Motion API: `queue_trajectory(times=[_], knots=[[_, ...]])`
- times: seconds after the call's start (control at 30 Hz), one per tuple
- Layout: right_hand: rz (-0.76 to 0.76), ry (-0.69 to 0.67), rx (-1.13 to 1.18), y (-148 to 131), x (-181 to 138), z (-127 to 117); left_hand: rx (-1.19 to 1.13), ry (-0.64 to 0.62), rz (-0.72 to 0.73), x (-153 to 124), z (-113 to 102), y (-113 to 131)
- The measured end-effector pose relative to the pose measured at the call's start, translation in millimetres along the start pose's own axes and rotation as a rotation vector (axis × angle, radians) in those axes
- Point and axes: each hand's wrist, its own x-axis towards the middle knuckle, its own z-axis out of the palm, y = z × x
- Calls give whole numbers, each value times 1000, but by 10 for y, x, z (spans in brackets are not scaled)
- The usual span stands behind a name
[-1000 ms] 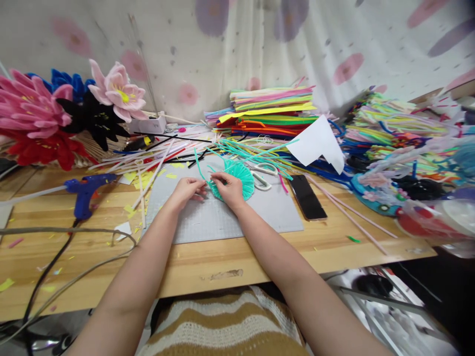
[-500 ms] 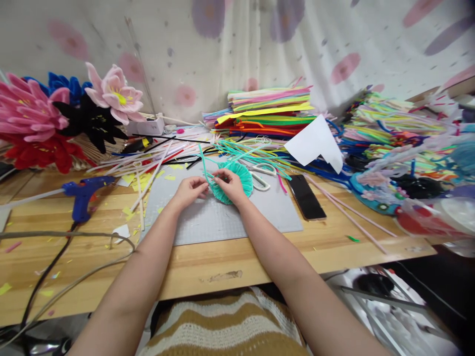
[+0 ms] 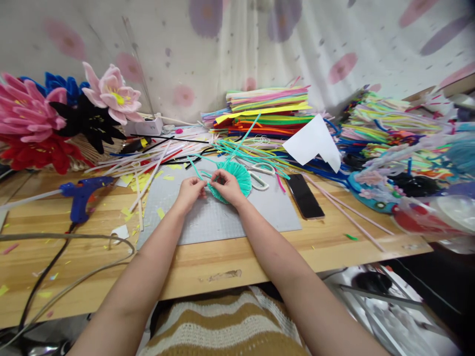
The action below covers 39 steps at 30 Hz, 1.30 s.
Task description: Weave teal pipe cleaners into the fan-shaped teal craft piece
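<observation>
As both forearms reach in over the edge of the wooden table (image 3: 178, 269), the two hands meet just left of the middle of a grey gridded cutting mat (image 3: 222, 227). From where I stand, the left hand (image 3: 191, 193) has its wrist slightly raised, thumb and forefinger pinching a turquoise pipe cleaner (image 3: 194, 167), which slants up and away to the left. Facing it, the right hand (image 3: 227, 187) is arched over the left part of a round turquoise disc (image 3: 240, 179), its fingers curled and pointing towards the left hand; its fingertips come together by the disc's left edge, though whether they clasp the rim or a strand, or only rest there, I cannot tell. The disc lies on the mat, partly covered by that right hand, with long strands angling up behind it. White-handled scissors (image 3: 265, 187) sit just beside it on the right, and loose turquoise pipe cleaners (image 3: 245, 153) spread behind. Further right, a dark-screened smartphone (image 3: 305, 196) lies beside the mat, near a sheet of cut white paper (image 3: 311, 141). Well off to the left is a blue glue gun (image 3: 79, 195), below a cluster of fuzzy flowers (image 3: 111, 94) in pink, black, blue and red
</observation>
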Motion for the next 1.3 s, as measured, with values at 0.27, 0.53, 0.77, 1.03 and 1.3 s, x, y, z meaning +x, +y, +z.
queue_trajectory(times=[0.27, 0.53, 0.77, 1.03, 1.3], knots=[[1, -117, -6, 40, 24, -73, -37, -128, -105, -20, -83, 69], [108, -175, 97, 26, 80, -119, -10, -291, -60, -1, -205, 73], [143, -202, 199, 8, 92, -190, 88, -374, 127, 49, -231, -7], [161, -216, 282, 15, 96, -223, 102, -309, 182, 24, -138, -1], [178, -235, 310, 0, 93, -243, 68, -335, 178, 43, -160, -44]])
